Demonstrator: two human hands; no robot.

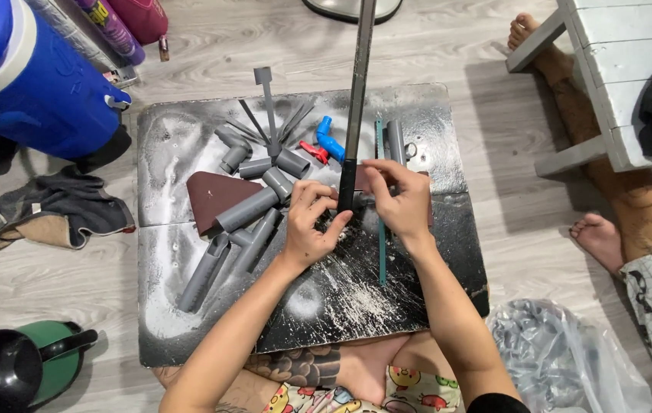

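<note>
We hold a long dark bar (pixel 356 99) upright at the middle of a black, dust-streaked board (pixel 418 306) that lies on the pale wood floor (pixel 555 115); the bar's lower end stands on the board between our two hands, and its upper part runs toward the camera and out past the far edge of the view. Our left hand (pixel 309 223) wraps its fingers around the base of the bar from the left, the thumb pressed near the black lower section. Our right hand (pixel 400 200) pinches the same base from the right, fingertips curled in against it. Just right of the bar, a thin teal strip (pixel 380 229) lies lengthwise on the board, passing under our right hand. To the left lie several grey pipe pieces (pixel 249 210) and elbow fittings, some joined, beside a dark red sheet (pixel 215 195). Farther off on the board we see a blue fitting (pixel 329 139) with a small red valve handle (pixel 313 151) touching it, and a grey tube (pixel 395 141) next to the strip. Off the board, a blue cooler (pixel 35 84) stands at the far left, a crumpled rag (pixel 51 210) lies below it, and a green pitcher (pixel 28 367) sits at the near left. Another person's bare legs (pixel 609 191) rest at the right, near a white wooden bench (pixel 609 53), with a clear plastic bag (pixel 563 352) at the near right.
</note>
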